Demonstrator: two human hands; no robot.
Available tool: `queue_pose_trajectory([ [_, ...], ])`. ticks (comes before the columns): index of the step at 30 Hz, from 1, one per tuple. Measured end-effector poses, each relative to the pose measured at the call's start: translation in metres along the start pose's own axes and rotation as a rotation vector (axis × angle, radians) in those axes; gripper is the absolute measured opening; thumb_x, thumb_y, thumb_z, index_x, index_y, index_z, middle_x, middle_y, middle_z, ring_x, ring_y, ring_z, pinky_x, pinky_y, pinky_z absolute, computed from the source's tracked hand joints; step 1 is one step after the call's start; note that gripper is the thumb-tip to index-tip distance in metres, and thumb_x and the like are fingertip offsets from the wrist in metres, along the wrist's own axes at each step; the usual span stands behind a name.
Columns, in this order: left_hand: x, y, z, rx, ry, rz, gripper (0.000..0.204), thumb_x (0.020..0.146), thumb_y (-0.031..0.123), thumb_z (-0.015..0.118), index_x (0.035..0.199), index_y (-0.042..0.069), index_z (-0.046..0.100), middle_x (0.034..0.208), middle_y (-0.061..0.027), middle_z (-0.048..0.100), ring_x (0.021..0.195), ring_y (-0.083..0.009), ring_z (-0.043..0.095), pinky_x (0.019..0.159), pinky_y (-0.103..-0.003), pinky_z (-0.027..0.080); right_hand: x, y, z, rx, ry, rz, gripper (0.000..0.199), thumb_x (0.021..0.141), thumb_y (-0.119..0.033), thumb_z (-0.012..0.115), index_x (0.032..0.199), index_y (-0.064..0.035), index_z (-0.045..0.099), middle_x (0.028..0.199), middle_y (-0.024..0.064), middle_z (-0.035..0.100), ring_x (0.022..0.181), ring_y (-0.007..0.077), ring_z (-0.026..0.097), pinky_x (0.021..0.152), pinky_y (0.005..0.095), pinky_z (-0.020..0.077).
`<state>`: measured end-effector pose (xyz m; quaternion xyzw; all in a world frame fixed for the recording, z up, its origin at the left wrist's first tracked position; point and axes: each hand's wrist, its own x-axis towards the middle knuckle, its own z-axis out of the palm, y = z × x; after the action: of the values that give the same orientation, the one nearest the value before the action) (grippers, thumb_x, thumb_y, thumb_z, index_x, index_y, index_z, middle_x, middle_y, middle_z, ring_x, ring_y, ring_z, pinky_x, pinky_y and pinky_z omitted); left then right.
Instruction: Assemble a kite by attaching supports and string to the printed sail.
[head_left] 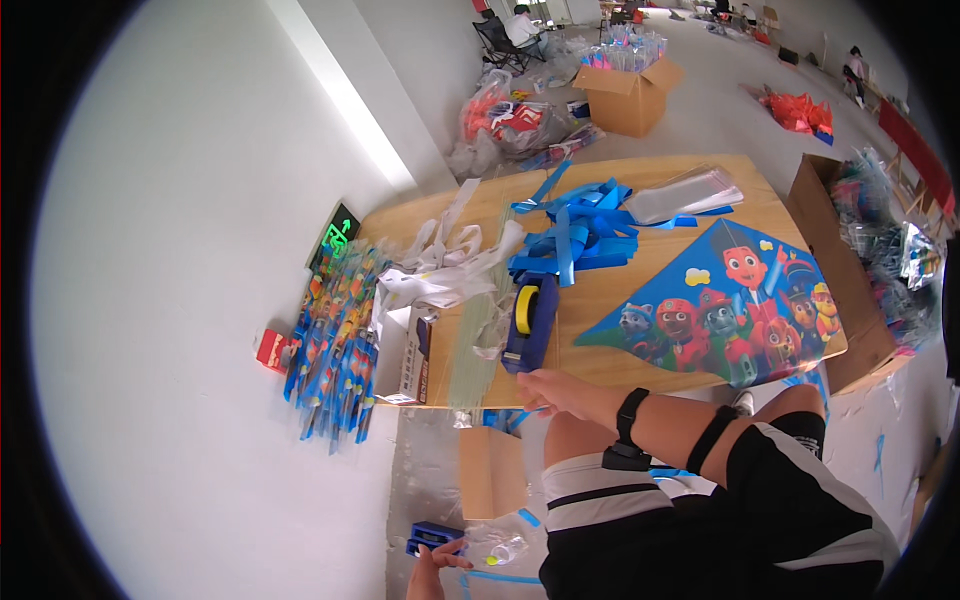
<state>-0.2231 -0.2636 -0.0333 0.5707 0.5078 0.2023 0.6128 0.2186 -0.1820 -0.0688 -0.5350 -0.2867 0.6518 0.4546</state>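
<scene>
My right hand (pixel 552 392) is at the table's near edge, at the end of a blue tape dispenser (pixel 541 325) with a yellow roll. Its fingers look loosely stretched out, with nothing visible in them; whether they touch the dispenser I cannot tell. Low in the view, my left hand (pixel 430 570) has its fingers apart, beside another blue dispenser-like object (pixel 432 536) near the floor. To the right on the table lies a blue kite (pixel 700 320) printed with cartoon figures. Blue ribbon strips (pixel 590 228) are heaped behind the dispenser.
On the wooden table (pixel 590 300) lie white strips (pixel 440 275), pale thin rods (pixel 475 350), clear plastic sleeves (pixel 685 195) and a small white box (pixel 402 355). Colourful wrapped packs (pixel 340 350) lean at the left wall. Cartons stand right (pixel 860 330) and behind (pixel 628 100).
</scene>
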Motion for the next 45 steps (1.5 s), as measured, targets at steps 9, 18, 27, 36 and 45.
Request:
queue_pose_trajectory([
  [9,-0.022,0.004,-0.005,-0.157,-0.134,0.327,0.049,0.107,0.039,0.052,0.136,0.001,0.064,0.122,-0.0167,0.067,0.101,-0.0252,0.063,0.092,-0.041,0.049,0.057,0.029,0.021,0.219,0.19,-0.171,0.063,0.1,-0.055,0.059,0.131,0.0004,0.061,0.127,0.0109,0.067,0.115,0.0214,0.064,0.095,0.0355,0.0516],
  [18,-0.004,0.017,0.022,0.107,-0.058,-0.078,0.018,0.099,0.017,0.067,0.095,0.0,0.072,0.136,-0.015,0.063,0.12,-0.0236,0.059,0.101,-0.035,0.046,0.055,0.01,0.027,0.321,0.335,-0.293,0.033,0.103,-0.038,0.06,0.09,-0.0084,0.069,0.081,-0.0036,0.06,0.074,0.0073,0.052,0.072,0.0278,0.0451],
  [27,0.013,-0.004,0.011,0.071,-0.033,-0.046,0.013,0.097,0.012,0.069,0.092,0.0,0.071,0.136,-0.0167,0.062,0.116,-0.0242,0.06,0.093,-0.036,0.051,0.063,0.017,0.022,0.216,0.428,-0.294,0.028,0.103,-0.037,0.06,0.1,-0.0112,0.07,0.089,-0.0037,0.068,0.084,0.0069,0.062,0.074,0.0251,0.0465],
  [36,0.005,-0.003,0.01,0.151,-0.057,-0.03,0.016,0.097,0.015,0.068,0.091,0.001,0.071,0.139,-0.0162,0.061,0.114,-0.0246,0.061,0.095,-0.037,0.05,0.06,0.012,0.034,0.39,0.389,-0.221,0.026,0.102,-0.035,0.062,0.099,-0.0105,0.07,0.087,-0.0028,0.068,0.077,0.0074,0.06,0.069,0.0252,0.046],
  [45,0.024,-0.017,0.023,0.402,0.055,0.105,0.023,0.096,0.022,0.069,0.096,-0.001,0.075,0.121,-0.0204,0.069,0.111,-0.0295,0.065,0.095,-0.039,0.05,0.055,-0.008,0.028,-0.037,0.545,-0.156,0.03,0.098,-0.027,0.066,0.083,-0.0029,0.075,0.076,0.0028,0.072,0.067,0.0126,0.068,0.064,0.0272,0.052],
])
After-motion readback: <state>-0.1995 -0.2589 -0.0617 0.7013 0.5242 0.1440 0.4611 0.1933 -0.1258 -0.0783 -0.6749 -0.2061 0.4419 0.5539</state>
